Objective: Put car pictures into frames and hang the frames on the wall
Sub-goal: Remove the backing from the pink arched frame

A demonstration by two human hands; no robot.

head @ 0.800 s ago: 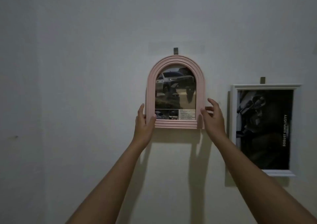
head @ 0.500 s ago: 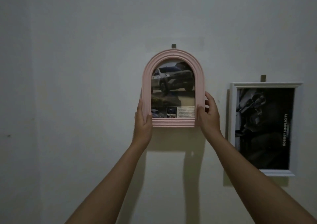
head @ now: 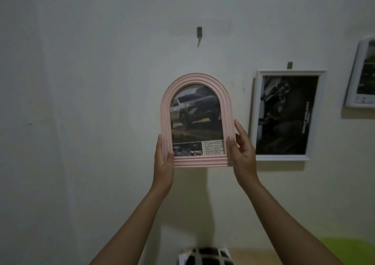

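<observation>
While both hands grip it, pink arched frame [head: 195,120], grey car picture [head: 195,110], slightly tilted

The arched frame [head: 196,120] sits centrally, in front of the wall [head: 91,102], with the car picture [head: 196,120] inside it. The left hand [head: 164,163] is at the frame's lower left corner, the right hand [head: 242,153] at its lower right edge — both touching it. A wall hook [head: 199,34] is mounted well above the frame's top. To the right, a rectangular frame [head: 284,115] hangs below a second hook [head: 290,65]. Further right and higher, a third frame [head: 362,74] is cut by the view's edge. Below the arched frame, at the bottom edge, lies a printed sheet [head: 206,256]
</observation>
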